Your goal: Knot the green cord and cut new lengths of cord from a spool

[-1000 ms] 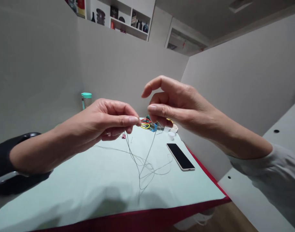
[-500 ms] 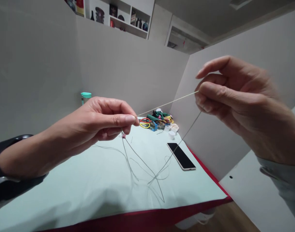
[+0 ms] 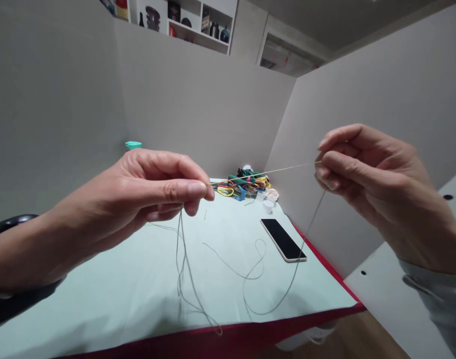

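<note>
Thread (image 3: 287, 168) runs in a straight, almost level line between the two hands, above the worktop (image 3: 119, 289). Its left end is pinched between the thumb and fingertips of the left hand (image 3: 153, 184), a closed grip with the other fingers curled loosely beneath. At the far right of the span, the right hand (image 3: 377, 169) has a like grip, thumb against fingers, closed on the thread, with the forefinger arched above.

A second ago the right hand was close beside the left, and no span showed between them; now the two are well apart. Half a second ago the span climbed more steeply towards the right hand, which has since come lower. That seems to matter for the work: this stretch looks free and under light tension, while the rest hangs slack.

Below, the slack has also parted. Strands drop from the left hand towards the worktop's near edge, and a wide loop sweeps down from the right, where the strands crossed mid-worktop before (whether it is all one length is hard to tell).

Beyond the loop, the phone (image 3: 282, 239) lies by the right edge, the thread passing in front of it. Farther back are a white tub (image 3: 268, 206), scissors (image 3: 226, 195) and a colourful heap (image 3: 235, 178).
</note>
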Demonstrator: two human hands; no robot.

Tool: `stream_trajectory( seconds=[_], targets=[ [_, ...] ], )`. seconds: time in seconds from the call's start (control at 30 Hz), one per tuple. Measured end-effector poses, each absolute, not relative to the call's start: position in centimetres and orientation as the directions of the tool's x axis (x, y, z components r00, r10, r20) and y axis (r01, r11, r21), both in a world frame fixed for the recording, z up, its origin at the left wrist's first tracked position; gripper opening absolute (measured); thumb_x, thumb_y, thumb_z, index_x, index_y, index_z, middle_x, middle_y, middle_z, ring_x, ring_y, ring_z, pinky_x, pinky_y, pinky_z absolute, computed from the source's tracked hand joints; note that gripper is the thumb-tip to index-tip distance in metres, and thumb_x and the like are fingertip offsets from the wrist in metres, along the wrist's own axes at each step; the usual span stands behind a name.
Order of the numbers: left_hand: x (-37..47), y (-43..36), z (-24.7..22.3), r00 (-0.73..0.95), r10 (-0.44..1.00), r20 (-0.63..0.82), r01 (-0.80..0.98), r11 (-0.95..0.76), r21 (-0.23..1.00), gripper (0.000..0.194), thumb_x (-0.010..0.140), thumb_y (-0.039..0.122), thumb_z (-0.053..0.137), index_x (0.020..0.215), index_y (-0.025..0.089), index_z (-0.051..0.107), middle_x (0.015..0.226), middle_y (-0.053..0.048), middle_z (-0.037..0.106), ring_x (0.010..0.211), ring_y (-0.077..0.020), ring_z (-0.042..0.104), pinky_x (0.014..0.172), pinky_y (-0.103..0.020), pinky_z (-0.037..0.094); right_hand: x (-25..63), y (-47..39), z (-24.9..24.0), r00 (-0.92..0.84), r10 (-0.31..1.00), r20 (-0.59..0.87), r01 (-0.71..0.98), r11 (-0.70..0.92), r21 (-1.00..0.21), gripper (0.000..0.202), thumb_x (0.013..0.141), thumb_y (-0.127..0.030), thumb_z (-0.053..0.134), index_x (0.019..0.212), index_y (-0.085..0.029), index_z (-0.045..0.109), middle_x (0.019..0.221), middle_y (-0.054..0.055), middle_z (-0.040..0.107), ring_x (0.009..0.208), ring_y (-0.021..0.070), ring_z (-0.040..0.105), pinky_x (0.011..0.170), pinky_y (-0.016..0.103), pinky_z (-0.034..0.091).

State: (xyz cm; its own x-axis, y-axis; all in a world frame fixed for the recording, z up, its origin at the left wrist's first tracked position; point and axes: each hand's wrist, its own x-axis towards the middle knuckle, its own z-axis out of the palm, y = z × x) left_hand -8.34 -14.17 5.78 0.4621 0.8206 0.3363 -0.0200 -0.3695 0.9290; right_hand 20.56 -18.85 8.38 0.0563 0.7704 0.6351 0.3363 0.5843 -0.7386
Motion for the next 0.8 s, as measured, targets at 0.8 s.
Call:
stream_trajectory(
  seconds=[0.8],
  targets=[
    [-9.3, -14.9, 4.5, 0.486, 0.736, 0.472, 0.083, -0.576, 0.813, 0.015, 0.087, 0.020, 0.075, 0.084, 0.032, 0.084, 0.073, 0.008, 0.075, 0.072, -0.0131, 0.072, 0.064, -0.017, 0.058, 13.6, -21.9, 8.8, -0.490, 0.408, 0.770, 0.665, 0.746, 0.028, 0.009, 0.096, -0.021, 0.070, 0.087, -0.022, 0.073, 0.079, -0.014, 0.072, 0.066, 0.0005, 0.064, 0.066, 0.010, 0.055]
  ],
)
